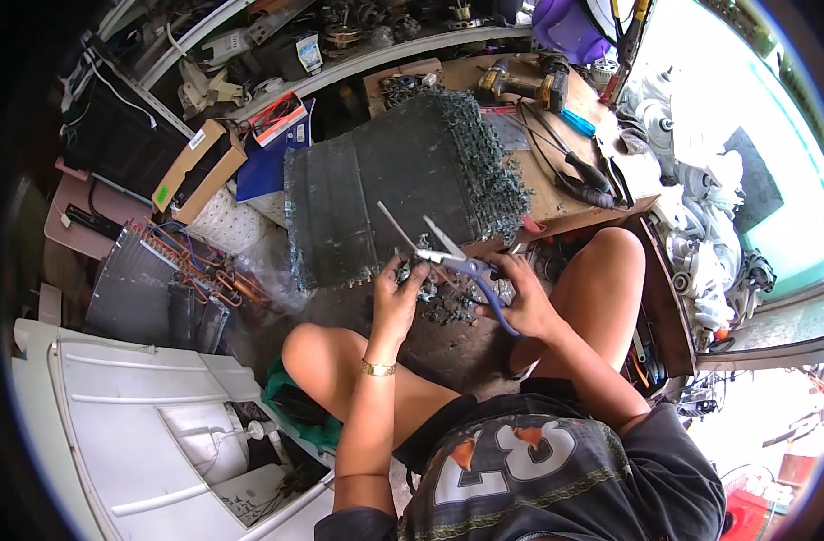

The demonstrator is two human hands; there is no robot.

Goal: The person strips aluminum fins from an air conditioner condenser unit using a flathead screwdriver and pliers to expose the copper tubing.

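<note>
Okay, right hand (523, 298) grip clamped on snips (469, 265), blades apart; left hand (396, 293) grip pinching scraps (426, 288); open room between knees (311, 346). Slab (376, 189) just ahead, frayed right edge over counter (556, 200).

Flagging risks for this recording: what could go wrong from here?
The right hand holds blue-handled shears open, close to the bare left hand; a slip might nick it. The ragged edge of the dark panel could scrape skin that brushes it. Loose scraps between the hands might scatter.
</note>
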